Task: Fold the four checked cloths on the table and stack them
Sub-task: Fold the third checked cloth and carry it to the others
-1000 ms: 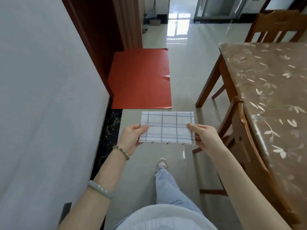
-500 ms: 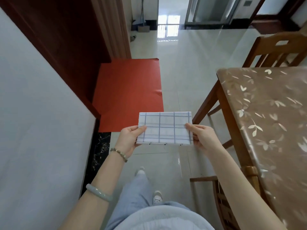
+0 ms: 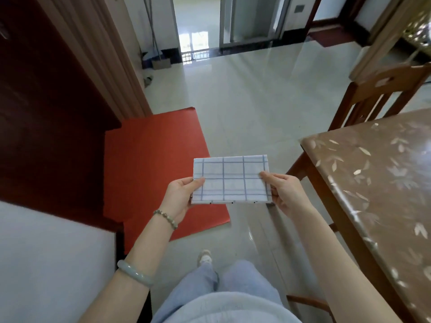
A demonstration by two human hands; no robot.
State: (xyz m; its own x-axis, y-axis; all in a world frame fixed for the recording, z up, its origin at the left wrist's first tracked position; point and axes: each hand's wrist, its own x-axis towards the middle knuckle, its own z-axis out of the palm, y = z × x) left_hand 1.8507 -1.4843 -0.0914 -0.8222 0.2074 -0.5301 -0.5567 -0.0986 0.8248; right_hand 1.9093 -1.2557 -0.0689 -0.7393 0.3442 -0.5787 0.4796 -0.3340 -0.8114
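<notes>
A folded checked cloth point(image 3: 229, 180), white with blue lines, was held in the air at the centre of the frame, above the pale tiled floor point(image 3: 256, 101) and the near corner of a red mat point(image 3: 151, 171). It formed a neat rectangle lying roughly flat, its long edges running left to right. The left grip point(image 3: 180, 197) pinched the cloth's left short edge, thumb on top and fingers underneath. The right grip point(image 3: 285, 192) pinched the right short edge the same way. Both grips were narrow and closed on the cloth.

The cloth was well apart from the counter point(image 3: 373, 183), which filled the right of the frame under a brown cover with pale leaf shapes. A wooden chair point(image 3: 377, 89) stood at the counter's far end, in the upper right.

The left forearm wore a bead bracelet point(image 3: 165, 219) at the wrist and a pale green bangle point(image 3: 134, 273) further up. Light blue trousers point(image 3: 245, 280) and one pale shoe point(image 3: 204, 256) showed at the bottom of the frame. A dark red door point(image 3: 46, 113) filled the upper left, with a white wall point(image 3: 46, 264) below it
</notes>
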